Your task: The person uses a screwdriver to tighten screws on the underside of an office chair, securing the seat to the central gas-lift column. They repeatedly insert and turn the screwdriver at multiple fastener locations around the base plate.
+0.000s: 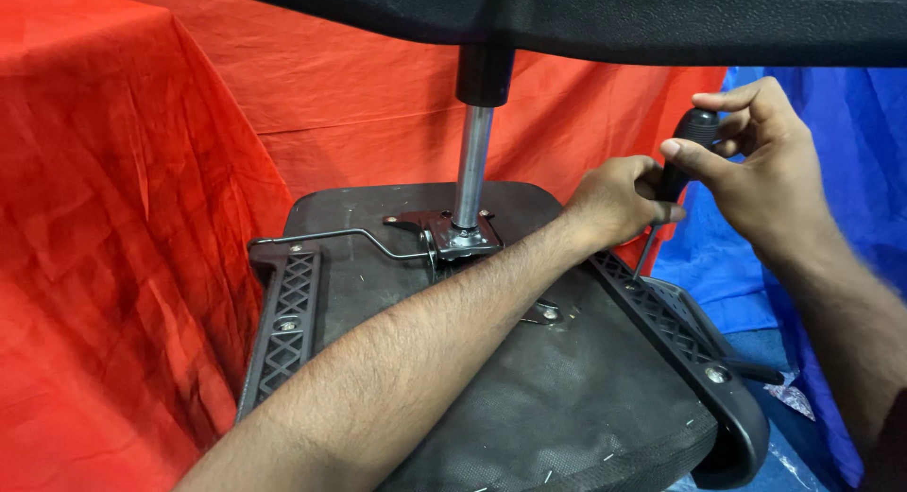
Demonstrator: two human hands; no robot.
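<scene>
An upturned office chair seat (557, 397) lies in front of me, its black fabric underside facing up. A black-handled screwdriver (678, 166) stands nearly upright with its metal shaft (643, 253) reaching down to the right armrest bracket (661, 322). My left hand (614, 199) wraps the lower part of the handle. My right hand (756, 161) pinches the top of the handle with thumb and fingers. My left forearm crosses the seat diagonally and hides part of the centre plate.
A chrome gas-lift column (470, 166) rises from the metal mechanism plate (453, 235) to a black base overhead (567, 19). A thin lever (331, 235) runs left. The left armrest bracket (283, 322) shows screws. Red cloth (123, 218) hangs behind, blue cloth (850, 142) at right.
</scene>
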